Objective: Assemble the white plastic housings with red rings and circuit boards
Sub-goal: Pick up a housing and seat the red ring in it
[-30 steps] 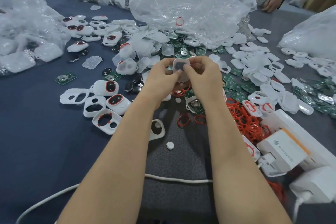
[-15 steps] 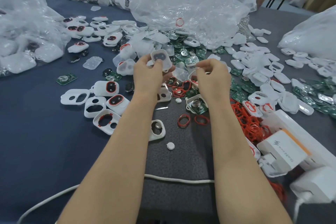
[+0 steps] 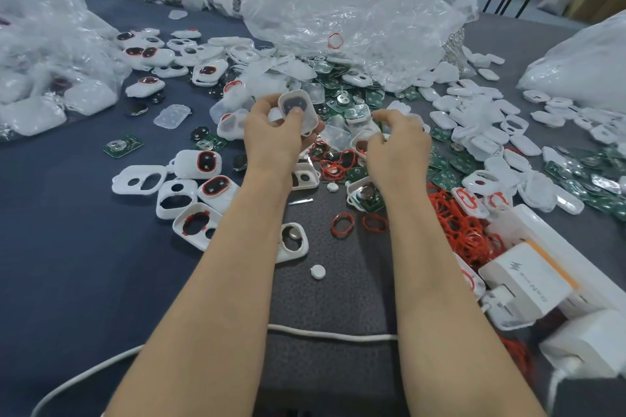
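The two hands, joined on one piece a second ago, have parted. The left hand (image 3: 271, 140) alone now grasps the white housing (image 3: 298, 108), thumb on its dark inset face, lifted above the counter (image 3: 67, 264). The right hand (image 3: 398, 145) has dropped to the right of the housing, fingers curled over the heap of parts; whether it pinches anything I cannot tell. I judge one fitting step finished and the right hand fetching the next part.

The housing is a rounded rectangle of smooth, slightly translucent plastic with a raised rim. Just right of it lie green circuit boards (image 3: 357, 111), flat and glossy, with round metal contacts. Below and right of it, thin rubbery red rings (image 3: 457, 227) tangle in a heap. Left of it, assembled housings (image 3: 200, 161) with red-edged dark windows sit on the matte dark counter. Beyond it rises a crumpled clear bag (image 3: 338, 3).
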{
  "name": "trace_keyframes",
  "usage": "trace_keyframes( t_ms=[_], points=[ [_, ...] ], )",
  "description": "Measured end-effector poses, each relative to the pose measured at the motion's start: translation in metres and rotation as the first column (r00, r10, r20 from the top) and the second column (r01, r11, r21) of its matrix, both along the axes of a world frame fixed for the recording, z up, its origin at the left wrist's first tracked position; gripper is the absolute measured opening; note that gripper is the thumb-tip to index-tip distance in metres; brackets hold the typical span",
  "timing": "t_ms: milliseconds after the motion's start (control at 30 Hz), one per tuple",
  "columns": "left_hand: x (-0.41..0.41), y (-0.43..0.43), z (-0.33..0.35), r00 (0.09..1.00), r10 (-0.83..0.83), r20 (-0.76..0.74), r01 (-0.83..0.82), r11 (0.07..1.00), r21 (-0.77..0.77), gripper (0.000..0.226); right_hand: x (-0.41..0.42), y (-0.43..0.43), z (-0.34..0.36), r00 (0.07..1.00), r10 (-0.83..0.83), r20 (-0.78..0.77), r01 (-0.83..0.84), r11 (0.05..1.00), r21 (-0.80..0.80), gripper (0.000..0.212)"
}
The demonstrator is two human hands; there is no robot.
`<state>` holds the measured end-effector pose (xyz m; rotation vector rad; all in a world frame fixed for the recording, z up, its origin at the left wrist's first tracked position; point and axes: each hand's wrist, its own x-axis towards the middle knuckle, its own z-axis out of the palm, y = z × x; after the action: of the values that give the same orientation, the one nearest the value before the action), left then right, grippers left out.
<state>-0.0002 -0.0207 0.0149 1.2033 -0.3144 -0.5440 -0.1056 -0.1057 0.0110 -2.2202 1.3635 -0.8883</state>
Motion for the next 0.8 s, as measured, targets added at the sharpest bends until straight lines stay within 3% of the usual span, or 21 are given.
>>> trace_keyframes(
  t_ms=[100,300,433,667,800],
  points=[
    [-0.002,-0.002,0.0,1.0,-0.022,-0.015,0.022,1.0,-0.017,0.017,0.015,0.001,-0.003,0.992,0.053,-0.114,-0.055,0.998,-0.01,0.042],
    [-0.001,-0.005,-0.004,0.992,-0.056,-0.113,0.054,0.998,-0.018,0.011,0.04,-0.007,-0.005,0.967,-0.009,-0.255,0.031,0.996,0.084,0.045],
    [0.0,-0.005,-0.003,0.991,-0.061,-0.123,0.056,0.998,-0.041,0.011,0.048,-0.011,-0.004,0.966,-0.1,-0.24,0.125,0.988,0.09,0.046],
    [-0.001,-0.004,-0.002,0.99,-0.057,-0.128,0.054,0.998,-0.025,0.014,0.044,-0.01,-0.007,0.985,-0.146,-0.092,0.151,0.987,0.051,0.028],
    [-0.001,-0.005,-0.003,0.991,-0.058,-0.117,0.056,0.998,-0.018,0.013,0.037,-0.013,-0.006,0.982,-0.135,-0.131,0.14,0.99,0.029,0.023]
  ],
)
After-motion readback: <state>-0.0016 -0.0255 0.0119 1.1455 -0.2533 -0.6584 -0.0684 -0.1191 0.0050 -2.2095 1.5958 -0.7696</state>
